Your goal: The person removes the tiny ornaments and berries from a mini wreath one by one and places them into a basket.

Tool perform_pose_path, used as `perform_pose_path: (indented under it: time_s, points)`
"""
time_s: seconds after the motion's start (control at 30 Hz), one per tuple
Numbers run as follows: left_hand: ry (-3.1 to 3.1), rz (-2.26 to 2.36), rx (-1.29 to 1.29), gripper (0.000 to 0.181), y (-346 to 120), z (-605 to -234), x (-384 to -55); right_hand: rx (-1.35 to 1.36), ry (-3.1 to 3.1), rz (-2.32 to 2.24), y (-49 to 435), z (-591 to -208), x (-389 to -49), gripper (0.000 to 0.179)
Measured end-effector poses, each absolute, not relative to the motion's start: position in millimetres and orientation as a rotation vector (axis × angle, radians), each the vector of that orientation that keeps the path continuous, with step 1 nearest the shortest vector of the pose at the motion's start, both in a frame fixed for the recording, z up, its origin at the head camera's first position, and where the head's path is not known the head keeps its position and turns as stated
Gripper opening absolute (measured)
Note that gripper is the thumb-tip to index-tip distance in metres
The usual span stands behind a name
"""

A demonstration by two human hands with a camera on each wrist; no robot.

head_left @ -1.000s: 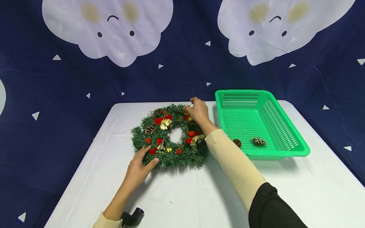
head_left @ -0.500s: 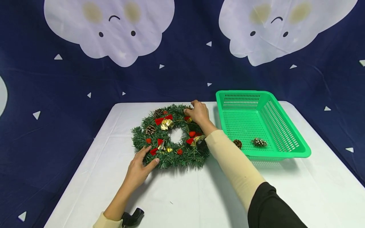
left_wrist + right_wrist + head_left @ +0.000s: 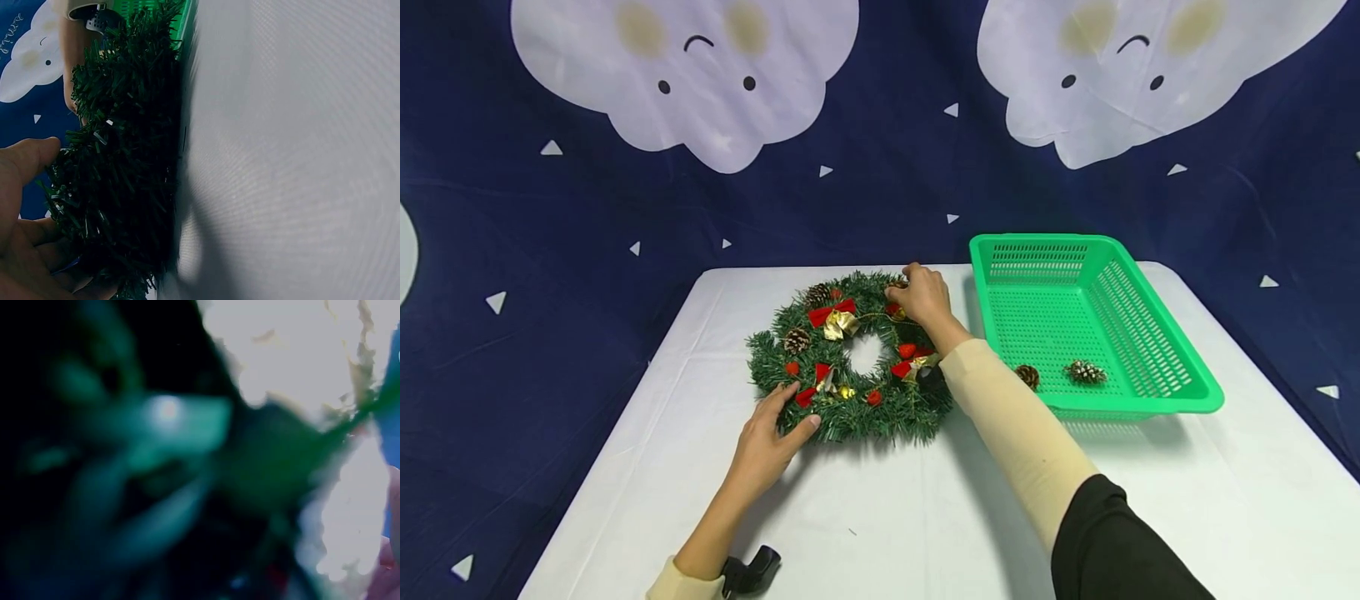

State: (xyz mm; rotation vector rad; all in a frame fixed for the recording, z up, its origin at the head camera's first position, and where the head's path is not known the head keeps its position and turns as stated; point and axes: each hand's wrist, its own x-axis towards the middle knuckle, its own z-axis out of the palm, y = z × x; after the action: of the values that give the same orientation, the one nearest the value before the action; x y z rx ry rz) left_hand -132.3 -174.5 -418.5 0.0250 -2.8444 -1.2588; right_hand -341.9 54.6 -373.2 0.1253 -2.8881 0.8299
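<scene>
Christmas wreath [image 3: 859, 419] lies mid-frame on the tabletop [image 3: 895, 517]; the left hand [image 3: 765, 442], fingers spread, probably steadies its lower-left edge, while the right hand [image 3: 923, 300] pinches a pinecone [image 3: 898, 283] at its upper right.

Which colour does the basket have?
The basket is bright green; it shows best in the head view.

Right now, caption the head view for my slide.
Left hand and right hand at round green wreath beside green plastic basket.
</scene>
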Motion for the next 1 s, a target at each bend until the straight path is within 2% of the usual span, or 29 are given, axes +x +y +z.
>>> perform_pose_path:
  time_s: [0.4,0.63,1.0]
  points:
    - [-2.844,-1.249,0.021,0.068,-172.5,-416.5,-131.1,0.117,-2.927,0.782,55.5,-373.0,-343.3,0.050]
    - [-2.819,-1.248,0.004,0.069,-171.8,-416.7,-131.0,0.123,-2.925,0.762,54.3,-373.7,-343.7,0.041]
    - [-2.831,-1.250,0.023,0.068,-172.9,-417.2,-130.5,0.121,-2.957,0.732,53.3,-376.6,-344.3,0.043]
